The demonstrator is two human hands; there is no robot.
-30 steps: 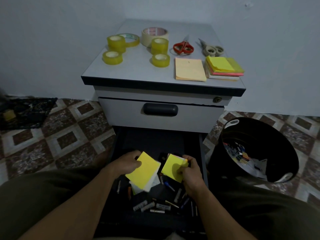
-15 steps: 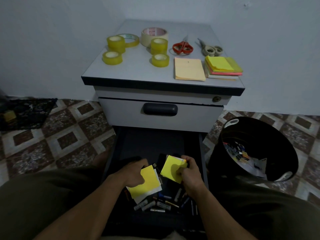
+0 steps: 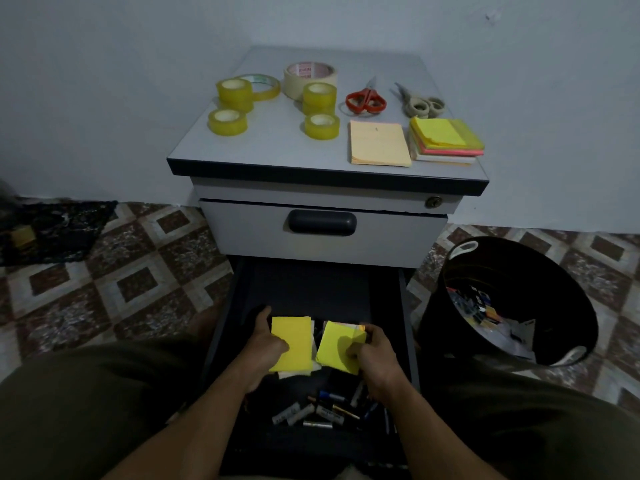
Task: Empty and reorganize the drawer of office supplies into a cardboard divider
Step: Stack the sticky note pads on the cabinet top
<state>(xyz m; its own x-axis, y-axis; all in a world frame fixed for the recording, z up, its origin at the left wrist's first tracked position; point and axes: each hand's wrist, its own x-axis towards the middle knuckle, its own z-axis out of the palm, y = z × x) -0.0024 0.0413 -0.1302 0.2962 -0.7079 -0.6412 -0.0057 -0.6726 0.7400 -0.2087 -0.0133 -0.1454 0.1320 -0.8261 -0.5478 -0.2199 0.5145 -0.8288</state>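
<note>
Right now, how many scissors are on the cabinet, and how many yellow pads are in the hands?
Scissors: 2, the red scissors and the grey scissors.
Yellow pads held: 2, the left pad in the left hand and the right pad in the right hand.
Total: 4.

Black round plastic bin [image 3: 540, 271] with white handles stands on the floor at right, mixed small scraps [image 3: 485, 313] in its bottom. Brown-and-cream diamond-pattern tiled floor [image 3: 138, 282]. Black lacy cloth [image 3: 69, 226] lies on the tiles far left by the wall, small yellow block [image 3: 22, 237] on it. Plain pale grey-blue wall [image 3: 104, 81] behind. Closed grey upper drawer front [image 3: 242, 230]: dark oval handle [image 3: 322, 222], brass keyhole [image 3: 433, 201] at top right.
</note>
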